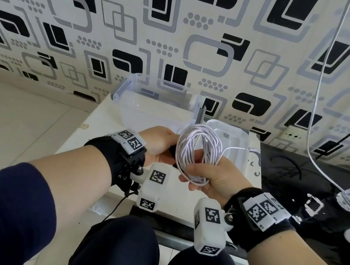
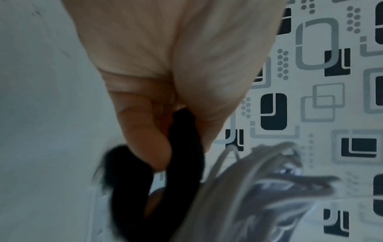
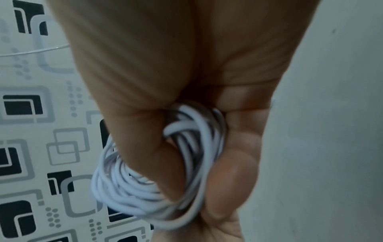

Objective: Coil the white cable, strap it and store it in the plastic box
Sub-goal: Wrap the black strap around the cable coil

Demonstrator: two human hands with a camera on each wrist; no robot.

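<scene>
I've got the white cable [image 1: 198, 153] wound into a coil at the centre of the head view, above my knees and in front of the surface [image 1: 106, 120]. My right hand [image 1: 213, 176] grips it near the bottom, fingers [image 3: 232, 176] and thumb curled round the bundled strands. The coil's long axis runs up and down, its top loop over the lid [image 1: 227, 137]; one loose end trails off to the right.

My left hand [image 1: 158, 143] sits just left of the coil, almost touching it, fingers [image 2: 149, 144] pinching a black strap [image 2: 184, 147]. The left wrist view is blurred, but the strap hooks down beside the strands, so the coil lies immediately right of those fingers. That's the relation that matters: I judge the strap has to go across the coil's short width. Both wrists are raised and turned inward, facing each other.

The plastic box [image 1: 155, 103] stands open beyond both hands, upper centre. Strapping isn't done; storing comes after.
</scene>
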